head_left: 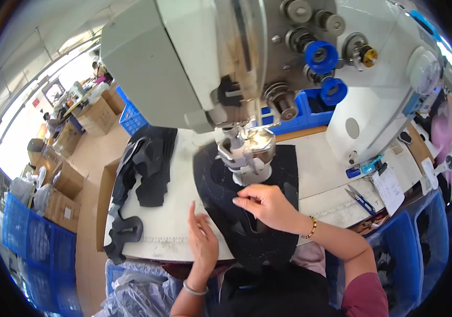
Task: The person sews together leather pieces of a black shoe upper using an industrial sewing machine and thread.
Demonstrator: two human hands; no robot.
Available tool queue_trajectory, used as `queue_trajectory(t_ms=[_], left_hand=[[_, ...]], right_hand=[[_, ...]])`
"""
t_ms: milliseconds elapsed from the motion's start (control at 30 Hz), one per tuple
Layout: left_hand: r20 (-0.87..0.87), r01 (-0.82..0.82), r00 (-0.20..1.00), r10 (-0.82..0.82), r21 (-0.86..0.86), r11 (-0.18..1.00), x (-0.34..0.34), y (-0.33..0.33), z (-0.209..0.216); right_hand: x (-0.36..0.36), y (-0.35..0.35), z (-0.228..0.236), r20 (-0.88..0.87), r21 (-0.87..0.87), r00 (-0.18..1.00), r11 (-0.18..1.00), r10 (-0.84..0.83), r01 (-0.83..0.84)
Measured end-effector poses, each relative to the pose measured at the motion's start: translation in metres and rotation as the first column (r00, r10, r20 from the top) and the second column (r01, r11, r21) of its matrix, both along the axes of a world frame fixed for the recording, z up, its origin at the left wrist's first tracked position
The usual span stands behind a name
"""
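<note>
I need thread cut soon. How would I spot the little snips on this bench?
Start at the big grey-white sewing machine and go right along the white table. The snips lie near its front edge beside a paper tag, the only blue-handled blades there.

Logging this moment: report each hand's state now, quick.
Left hand: open, fingers straight, edge resting on the black fabric piece, holding nothing.
Right hand: fingers pinched on the black fabric piece just below the sewing machine's presser foot.

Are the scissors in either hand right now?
No, the scissors lie on the table off to the right, apart from the right hand and left hand.
</note>
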State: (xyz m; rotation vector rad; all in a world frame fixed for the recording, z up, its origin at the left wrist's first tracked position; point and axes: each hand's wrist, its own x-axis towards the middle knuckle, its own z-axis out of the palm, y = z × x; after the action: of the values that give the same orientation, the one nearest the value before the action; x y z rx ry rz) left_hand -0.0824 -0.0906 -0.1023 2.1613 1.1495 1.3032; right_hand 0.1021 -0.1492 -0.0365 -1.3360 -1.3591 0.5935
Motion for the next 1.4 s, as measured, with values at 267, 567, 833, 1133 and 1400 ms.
queue_trajectory(t_ms=[267,567,833,1133,1400], left_hand=[[-0.262,0.171,0.963,0.060,0.768,0.617,0.009,0.050,0.078],[-0.322,0.518,0.856,-0.406,0.522,0.678,0.046,0.041,0.120],[-0.398,0.600,0.800,-0.448,0.549,0.582,0.071,0.066,0.120],[-0.360,0.565,0.822,-0.440,0.604,0.562,0.073,0.071,0.112],[-0.368,0.563,0.825,-0.428,0.595,0.574,0.074,0.074,0.111]], right_hand=[[0.027,0.011,0.041,-0.565,-0.043,0.819,0.987,0.105,-0.157],[0.047,-0.014,0.062,-0.769,-0.152,0.639,0.978,-0.025,-0.145],[0.065,0.011,0.031,-0.657,0.112,0.754,0.990,0.011,0.083],[0.054,0.012,0.040,-0.708,0.092,0.706,0.989,-0.017,0.117],[0.072,0.009,0.022,-0.587,0.163,0.810,0.977,-0.016,0.138]])
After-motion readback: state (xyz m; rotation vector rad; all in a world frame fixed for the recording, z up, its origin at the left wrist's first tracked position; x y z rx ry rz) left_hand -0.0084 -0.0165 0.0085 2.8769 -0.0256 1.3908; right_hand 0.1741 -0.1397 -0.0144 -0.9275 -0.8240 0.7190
